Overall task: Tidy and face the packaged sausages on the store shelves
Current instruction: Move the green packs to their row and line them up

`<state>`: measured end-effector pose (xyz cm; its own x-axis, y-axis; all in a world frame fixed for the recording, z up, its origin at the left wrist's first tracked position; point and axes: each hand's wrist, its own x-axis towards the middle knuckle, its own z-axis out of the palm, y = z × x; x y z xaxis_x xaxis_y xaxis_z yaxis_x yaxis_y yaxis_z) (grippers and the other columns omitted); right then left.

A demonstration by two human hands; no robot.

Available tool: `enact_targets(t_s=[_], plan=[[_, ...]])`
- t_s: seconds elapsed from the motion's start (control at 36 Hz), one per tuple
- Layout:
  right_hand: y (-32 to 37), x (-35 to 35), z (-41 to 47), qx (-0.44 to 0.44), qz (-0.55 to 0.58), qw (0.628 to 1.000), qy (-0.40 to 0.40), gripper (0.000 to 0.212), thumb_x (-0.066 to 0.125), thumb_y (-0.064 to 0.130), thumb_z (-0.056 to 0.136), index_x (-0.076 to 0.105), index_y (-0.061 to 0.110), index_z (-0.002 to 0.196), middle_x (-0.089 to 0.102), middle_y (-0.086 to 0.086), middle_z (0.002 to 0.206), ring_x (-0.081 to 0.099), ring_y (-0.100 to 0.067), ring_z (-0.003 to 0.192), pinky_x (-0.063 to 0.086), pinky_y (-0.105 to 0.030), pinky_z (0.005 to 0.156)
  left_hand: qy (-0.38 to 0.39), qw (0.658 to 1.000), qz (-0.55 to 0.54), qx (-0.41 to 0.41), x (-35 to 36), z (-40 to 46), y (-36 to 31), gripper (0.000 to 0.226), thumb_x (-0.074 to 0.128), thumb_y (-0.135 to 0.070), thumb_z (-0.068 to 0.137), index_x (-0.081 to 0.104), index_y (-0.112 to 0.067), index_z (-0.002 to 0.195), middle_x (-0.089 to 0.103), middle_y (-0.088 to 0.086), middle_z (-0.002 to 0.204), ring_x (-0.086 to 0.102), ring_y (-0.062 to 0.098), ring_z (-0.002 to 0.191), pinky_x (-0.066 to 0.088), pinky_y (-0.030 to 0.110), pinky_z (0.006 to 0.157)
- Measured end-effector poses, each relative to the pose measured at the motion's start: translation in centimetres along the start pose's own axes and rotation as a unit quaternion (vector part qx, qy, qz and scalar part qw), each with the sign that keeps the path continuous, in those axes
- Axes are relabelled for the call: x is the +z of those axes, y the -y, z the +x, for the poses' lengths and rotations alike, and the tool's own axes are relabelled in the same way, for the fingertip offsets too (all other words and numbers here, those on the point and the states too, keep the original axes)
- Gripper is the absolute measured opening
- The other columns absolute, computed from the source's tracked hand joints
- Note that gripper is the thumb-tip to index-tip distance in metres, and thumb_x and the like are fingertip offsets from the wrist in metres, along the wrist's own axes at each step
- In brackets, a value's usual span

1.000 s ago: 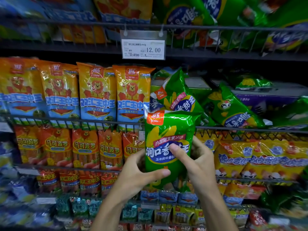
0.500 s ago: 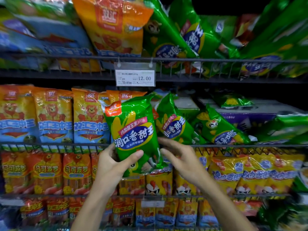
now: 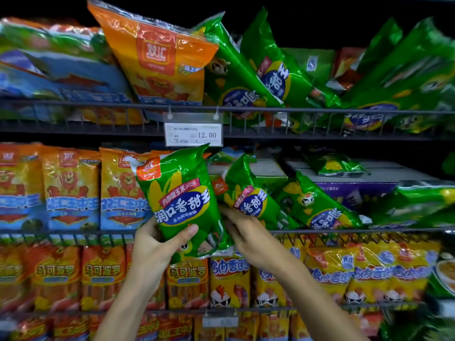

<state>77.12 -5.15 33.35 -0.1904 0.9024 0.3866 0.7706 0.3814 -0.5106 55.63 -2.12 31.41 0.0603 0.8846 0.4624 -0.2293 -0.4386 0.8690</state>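
You had the glossy green plastic sausage pack with the corn picture [image 3: 182, 205] up at the middle wire shelf [image 3: 344, 231], tilted left against the orange-and-blue lion packs [image 3: 123, 190]. Your left hand [image 3: 157, 244] gripped its lower edge, thumb curled across the front. Your right hand [image 3: 248, 235] reached behind its right side with fingers extended; I could not tell whether they pinched anything. The risk I saw: slick film could slide from that one-handed grip, or pushing in could topple the slumped green pack [image 3: 248, 195] just beside it over the rail.
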Motion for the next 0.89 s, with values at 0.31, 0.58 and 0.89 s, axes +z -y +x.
enact_targets(t_s=[0.31, 0.58, 0.89], plan=[[-1.2, -2.2, -2.2, 0.013, 0.071, 0.987, -0.144, 0.07, 0.035, 0.068, 0.102, 0.03, 0.031, 0.161, 0.038, 0.048, 0.141, 0.043, 0.028, 0.121, 0.034, 0.001, 0.098, 0.038, 0.999, 0.0, 0.024, 1.9, 1.0, -1.0, 0.046, 0.091, -0.048, 0.061, 0.076, -0.047, 0.105, 0.079, -0.009, 0.111, 0.075, 0.011, 0.103, 0.059, 0.02, 0.078], [-0.8, -2.7, -1.8, -0.009, 0.116, 0.976, -0.186, 0.039, 0.057, 0.038, 0.105, 0.054, 0.017, 0.137, 0.078, 0.013, 0.102, 0.072, -0.003, 0.105, 0.057, -0.04, 0.095, 0.096, 0.994, 0.037, 0.041, 6.9, 4.6, -1.0, 0.043, 0.092, -0.034, 0.07, 0.072, -0.046, 0.107, 0.077, -0.018, 0.111, 0.073, 0.004, 0.106, 0.058, 0.016, 0.082], [-2.1, -1.4, -0.4, -0.004, 0.097, 0.972, -0.213, 0.034, 0.067, 0.014, 0.1, 0.052, 0.023, 0.129, 0.073, 0.033, 0.086, 0.067, 0.016, 0.092, 0.046, -0.001, 0.081, 0.14, 0.983, 0.11, 0.032, 5.7, 5.7, -1.5, 0.041, 0.084, -0.041, 0.072, 0.069, -0.036, 0.11, 0.076, -0.025, 0.108, 0.071, -0.002, 0.105, 0.056, 0.014, 0.083]])
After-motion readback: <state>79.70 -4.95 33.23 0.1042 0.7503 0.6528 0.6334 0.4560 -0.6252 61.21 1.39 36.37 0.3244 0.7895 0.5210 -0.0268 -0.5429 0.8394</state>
